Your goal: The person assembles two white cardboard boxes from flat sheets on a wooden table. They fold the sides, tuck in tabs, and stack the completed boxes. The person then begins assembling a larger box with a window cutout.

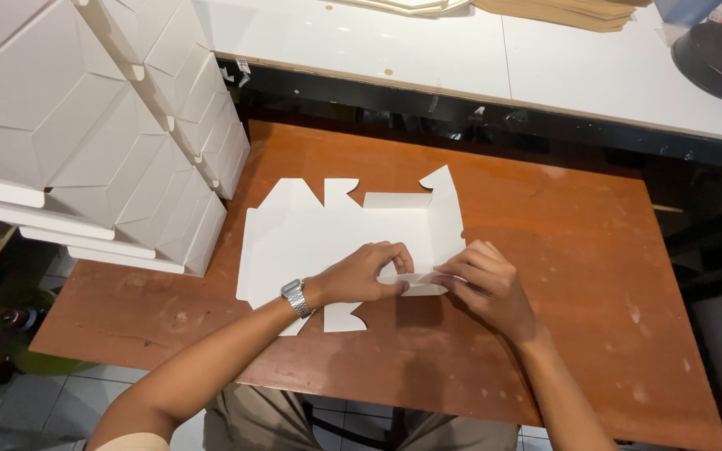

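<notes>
Both hands, left and right, pinch one flat white carton blank mid-counter; folded boxes stack at left edge.

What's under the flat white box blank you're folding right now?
The white box blank lies on the brown wooden table. Both hands, left hand and right hand, cover its near flap.

A single head-worn camera looks steeply down and forward over the brown bench, close enough that both forearms fill the lower frame. The white bench beyond is cut off, probably continuing past the top edge.
</notes>
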